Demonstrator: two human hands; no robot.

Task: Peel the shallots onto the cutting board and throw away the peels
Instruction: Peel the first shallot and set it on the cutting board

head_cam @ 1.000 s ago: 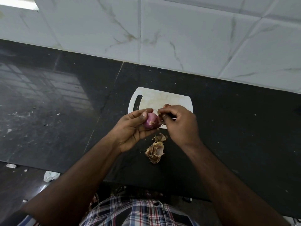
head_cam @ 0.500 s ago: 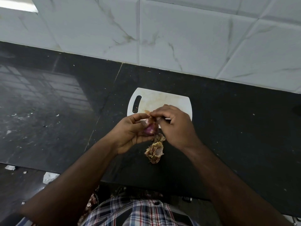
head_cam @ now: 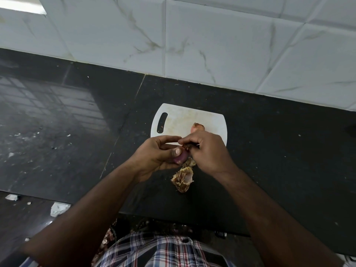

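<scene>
While a checked shirt (head_cam: 165,251) is filling the nearest edge of the view, two bare forearms are reaching away from it over the dark bench (head_cam: 279,160). Just past the bench's near edge, between the forearms, a heap of dry brown peels (head_cam: 182,178) is lying on the dark surface, near side of the hands and almost touching them. Above the heap the hands are meeting. The left hand (head_cam: 156,155) is cupping a purple shallot (head_cam: 180,157), its fingers curling round the bulb and the thumb pressing on its top, so that only the lower right part of the bulb is showing. The right hand (head_cam: 207,151) is closing on the shallot's right end, its fingertips pinching at something there; whether that is loose skin or the root tip is too hidden to tell. The hands are hovering over the near edge of a white cutting board (head_cam: 173,120), which is lying flat on the bench with its handle slot to the left. On the board, just beyond the right hand's knuckles, a reddish-brown piece (head_cam: 196,127) is sitting, half hidden; it may be another shallot or a peel. Farther back, pale marbled wall tiles (head_cam: 212,35) are rising behind the bench. Left of the bench, white scraps (head_cam: 58,208) are lying on the floor.
</scene>
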